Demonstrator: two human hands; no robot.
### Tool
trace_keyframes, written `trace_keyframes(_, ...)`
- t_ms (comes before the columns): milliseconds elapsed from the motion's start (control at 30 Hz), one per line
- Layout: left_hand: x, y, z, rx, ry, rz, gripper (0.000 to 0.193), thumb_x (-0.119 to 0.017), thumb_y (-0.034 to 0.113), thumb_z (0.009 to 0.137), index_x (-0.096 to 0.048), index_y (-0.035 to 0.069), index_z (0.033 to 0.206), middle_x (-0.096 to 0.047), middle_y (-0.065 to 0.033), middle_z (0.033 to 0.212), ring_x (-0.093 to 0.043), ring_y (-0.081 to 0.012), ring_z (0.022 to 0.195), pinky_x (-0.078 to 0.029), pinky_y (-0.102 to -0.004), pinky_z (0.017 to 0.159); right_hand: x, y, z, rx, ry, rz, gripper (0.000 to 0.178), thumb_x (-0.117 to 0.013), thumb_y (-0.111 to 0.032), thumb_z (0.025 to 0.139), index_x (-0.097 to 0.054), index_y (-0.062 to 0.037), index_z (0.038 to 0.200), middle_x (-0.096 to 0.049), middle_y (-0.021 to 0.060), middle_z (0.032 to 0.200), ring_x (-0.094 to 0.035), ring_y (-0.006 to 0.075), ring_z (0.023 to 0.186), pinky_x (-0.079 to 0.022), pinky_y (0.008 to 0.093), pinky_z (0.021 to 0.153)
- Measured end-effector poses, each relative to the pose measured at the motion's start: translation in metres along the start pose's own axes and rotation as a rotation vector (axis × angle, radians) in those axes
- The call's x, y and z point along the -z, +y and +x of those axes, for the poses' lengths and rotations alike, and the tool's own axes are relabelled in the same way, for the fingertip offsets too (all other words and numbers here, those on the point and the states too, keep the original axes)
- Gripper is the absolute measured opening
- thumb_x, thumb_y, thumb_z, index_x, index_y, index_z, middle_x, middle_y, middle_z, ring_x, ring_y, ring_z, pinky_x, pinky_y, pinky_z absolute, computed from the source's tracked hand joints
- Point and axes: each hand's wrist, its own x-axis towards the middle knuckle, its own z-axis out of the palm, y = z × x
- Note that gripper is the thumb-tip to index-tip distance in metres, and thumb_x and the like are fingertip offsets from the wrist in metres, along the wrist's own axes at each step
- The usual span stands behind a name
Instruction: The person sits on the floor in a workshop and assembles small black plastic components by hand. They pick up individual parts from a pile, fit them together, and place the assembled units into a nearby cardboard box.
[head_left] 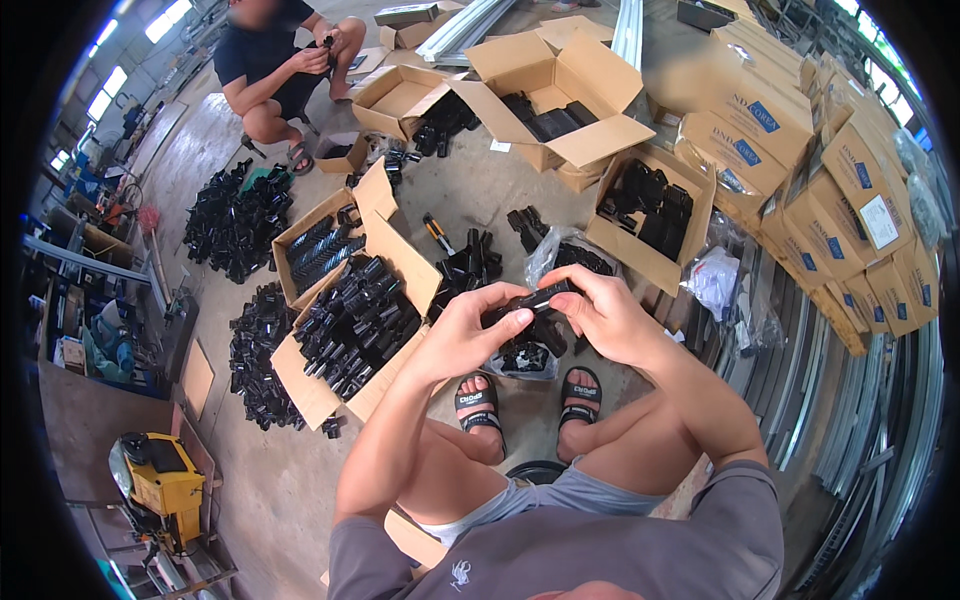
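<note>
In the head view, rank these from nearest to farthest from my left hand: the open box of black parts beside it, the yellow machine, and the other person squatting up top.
Measured from the left hand:
1. Open box of black parts, just to its left on the floor.
2. Other person, squatting at the upper left.
3. Yellow machine, at the lower left; only slightly farther in this picture, so nearly a tie.
</note>
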Motion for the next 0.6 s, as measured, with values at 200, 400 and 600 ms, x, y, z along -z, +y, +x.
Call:
trace_keyframes(200,-0.018,-0.006,0.004,-0.101,0.104,-0.185,0.034,-0.068,0.015,0.096,-0.062,-0.005,0.123,-0.069,-0.0035,0.102,-0.059,-0.0068,0.092,-0.050,-0.0253,0.082,0.003,0.002,0.003,-0.012,0.006,0.031,0.030,-0.062,-0.019,0.098,-0.059,0.0009,0.121,-0.067,0.0091,0.079,-0.059,0.0125,0.061,-0.049,0.0296,0.060)
trace_keyframes(400,-0.026,-0.007,0.005,-0.102,0.177,-0.212,0.034,-0.068,0.010,0.094,-0.061,-0.007,0.123,-0.070,-0.0053,0.102,-0.061,-0.0078,0.090,-0.050,-0.0240,0.081,0.002,0.009,0.000,0.032,0.039,0.048,0.041,-0.062,-0.021,0.098,-0.054,-0.0015,0.133,-0.066,0.0064,0.079,-0.058,0.0103,0.063,-0.048,0.0279,0.060)
trace_keyframes(600,-0.027,-0.009,0.004,-0.170,0.233,-0.110,0.031,-0.068,0.012,0.094,-0.062,-0.005,0.120,-0.072,-0.0070,0.095,-0.062,-0.0075,0.085,-0.051,-0.0257,0.077,0.002,0.006,-0.001,0.029,0.048,0.036,0.045,-0.066,-0.020,0.096,-0.053,-0.0016,0.135,-0.067,0.0081,0.080,-0.059,0.0094,0.066,-0.049,0.0268,0.063)
